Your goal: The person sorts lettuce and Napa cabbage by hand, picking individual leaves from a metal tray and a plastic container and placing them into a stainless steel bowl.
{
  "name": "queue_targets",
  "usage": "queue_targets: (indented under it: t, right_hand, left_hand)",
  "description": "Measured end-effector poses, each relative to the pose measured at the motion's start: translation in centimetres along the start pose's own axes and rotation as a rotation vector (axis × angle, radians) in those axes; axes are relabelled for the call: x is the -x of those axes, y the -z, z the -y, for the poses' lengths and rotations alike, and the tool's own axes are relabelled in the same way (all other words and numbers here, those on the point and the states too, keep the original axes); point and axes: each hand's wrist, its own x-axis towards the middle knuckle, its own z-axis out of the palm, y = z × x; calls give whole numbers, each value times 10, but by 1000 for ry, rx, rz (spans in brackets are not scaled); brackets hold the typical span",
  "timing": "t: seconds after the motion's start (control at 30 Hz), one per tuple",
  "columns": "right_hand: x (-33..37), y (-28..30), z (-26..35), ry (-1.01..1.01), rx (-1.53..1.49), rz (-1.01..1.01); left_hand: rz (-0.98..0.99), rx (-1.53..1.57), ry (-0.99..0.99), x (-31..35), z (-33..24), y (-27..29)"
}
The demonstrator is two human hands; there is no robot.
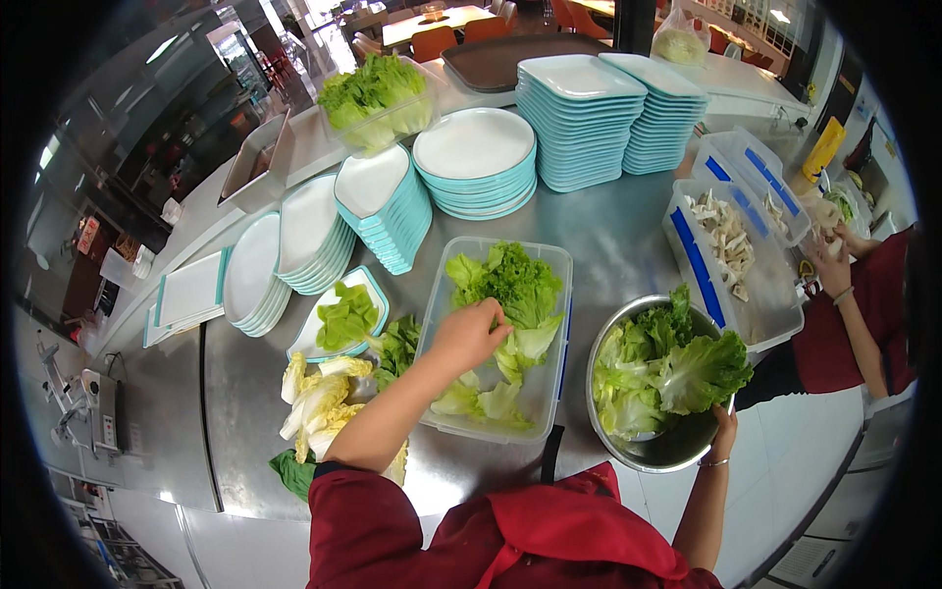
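My left hand (475,337) is over a clear plastic box (546,398). Its fingers are curled closed at the green lettuce (523,287) inside; their tips are hidden, so what they pinch does not show. To the right, my right hand (722,434) grips the rim of a round steel bowl (659,453), thumb near the edge. Loose lettuce leaves (690,373) fill much of this bowl, which hangs past the table's front edge. Pale yellow cabbage leaves (316,410) lie beside my left forearm, near a white plate (310,337) carrying a small bunch of green leaves (347,316).
Stacks of blue-edged square plates (579,128) and round plates (476,147) line the back of the steel table. Behind them stands a second lettuce box (392,128). At right, a co-worker's hands (834,257) are beside a box of mushrooms (721,245).
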Motion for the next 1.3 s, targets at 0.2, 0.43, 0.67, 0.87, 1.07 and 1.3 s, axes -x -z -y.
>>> queue_targets:
  t: [0.2,0.43,0.67,0.87,1.07,1.3]
  right_hand:
    - [-2,5,-4,10,-10,8]
    - [1,2,-2,4,27,21]
    - [4,-3,1,-3,-24,36]
    - [6,-7,3,-13,-31,44]
    - [4,-2,0,-1,-6,23]
    - [8,-9,4,-6,-22,22]
  left_hand:
    - [-96,-254,-117,-1,22,-35]
    - [-330,100,-189,16,5,23]
    - [-113,409,-88,33,11,52]
    - [92,575,-236,31,15,28]
    - [-36,-538,-38,14,35,-2]
    - [5,-683,23,4,49,-27]
